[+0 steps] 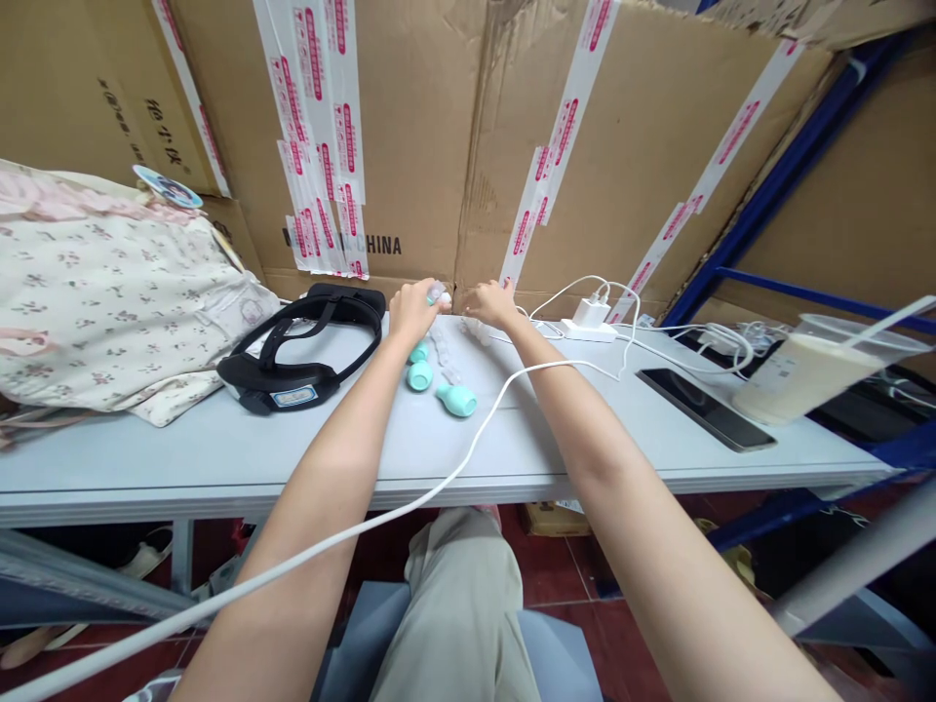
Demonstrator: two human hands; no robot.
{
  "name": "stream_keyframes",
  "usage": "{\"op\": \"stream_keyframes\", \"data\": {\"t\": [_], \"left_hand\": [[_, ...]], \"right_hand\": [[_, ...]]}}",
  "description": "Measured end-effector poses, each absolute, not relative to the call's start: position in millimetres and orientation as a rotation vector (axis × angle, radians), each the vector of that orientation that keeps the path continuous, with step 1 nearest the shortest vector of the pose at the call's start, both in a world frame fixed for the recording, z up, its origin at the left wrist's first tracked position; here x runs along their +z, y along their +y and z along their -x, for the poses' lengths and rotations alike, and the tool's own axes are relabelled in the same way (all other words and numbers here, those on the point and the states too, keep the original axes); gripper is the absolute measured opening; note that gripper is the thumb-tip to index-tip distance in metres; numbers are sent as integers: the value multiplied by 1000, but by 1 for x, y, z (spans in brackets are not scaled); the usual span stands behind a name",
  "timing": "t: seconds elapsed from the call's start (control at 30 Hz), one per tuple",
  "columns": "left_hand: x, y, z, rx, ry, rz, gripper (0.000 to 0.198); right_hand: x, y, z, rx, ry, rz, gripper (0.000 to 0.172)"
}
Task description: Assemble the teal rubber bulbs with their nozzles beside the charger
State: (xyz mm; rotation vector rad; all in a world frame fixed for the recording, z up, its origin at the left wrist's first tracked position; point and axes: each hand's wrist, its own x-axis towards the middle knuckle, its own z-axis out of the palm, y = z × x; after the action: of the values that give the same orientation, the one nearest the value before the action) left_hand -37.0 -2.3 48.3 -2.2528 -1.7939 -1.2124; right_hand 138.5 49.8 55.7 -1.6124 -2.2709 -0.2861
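The left hand is closed around a small clear piece, pinched at the fingertips just beside the right hand. That hand's fingers curl down on the table, and I cannot tell whether they grip anything. The piece looks like light, hard plastic, slippery, and best pinched by its sides. Teal parts lie just nearer than the left hand. The carton beyond both hands reads "CHINA"; its tape print is too small to read.
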Motion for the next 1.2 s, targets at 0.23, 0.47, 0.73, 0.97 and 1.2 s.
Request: {"op": "stream_keyframes", "data": {"t": [0.23,0.47,0.73,0.97,1.2], "left_hand": [[41,18,38,-1732,-1515,2881,35],[44,14,36,-1824,-1304,3257,47],[51,5,39,-1654,-1336,3324,50],[51,5,38,-1768,-1378,3238,52],[45,5,40,-1801,-1537,3069,41]], "right_hand": [[61,15,-142,277,-2146,987,26],[55,-34,-151,306,-1990,891,24],[69,-42,-156,207,-2032,936,26],[58,-76,-181,235,-2277,946,22],[36,-112,-186,179,-2522,1044,13]]}}
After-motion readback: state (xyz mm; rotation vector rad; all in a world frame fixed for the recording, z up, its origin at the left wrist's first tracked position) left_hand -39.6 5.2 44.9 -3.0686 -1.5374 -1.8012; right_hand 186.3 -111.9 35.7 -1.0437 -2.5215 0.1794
